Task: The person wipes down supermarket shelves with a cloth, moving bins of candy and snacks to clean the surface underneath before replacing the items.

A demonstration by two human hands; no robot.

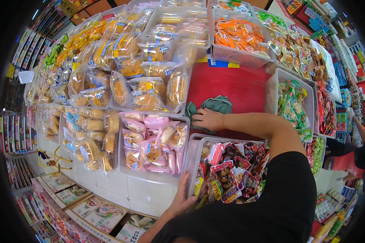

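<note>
A bunched green cloth [220, 104] lies on a red display surface [228, 80]. My right hand [207, 118] presses down on the cloth, fingers spread over it towards the left. Below, my left hand [182, 194] grips the left rim of a translucent plastic bin [197, 158] holding dark-wrapped packaged snacks [240, 170]. The left fingers run along the outside of the bin, and the thumb reaches over its rim. Left of the cloth stand bins of bagged bread rolls [149, 100] and pink-wrapped buns [153, 145].
An orange-packet bin [238, 33] borders the red surface at the back, with a price tag [222, 63] on its front. A bin of green-wrapped snacks [292, 103] stands to the right. Several cartons [100, 212] line the lower left. Another person [349, 158] is at far right.
</note>
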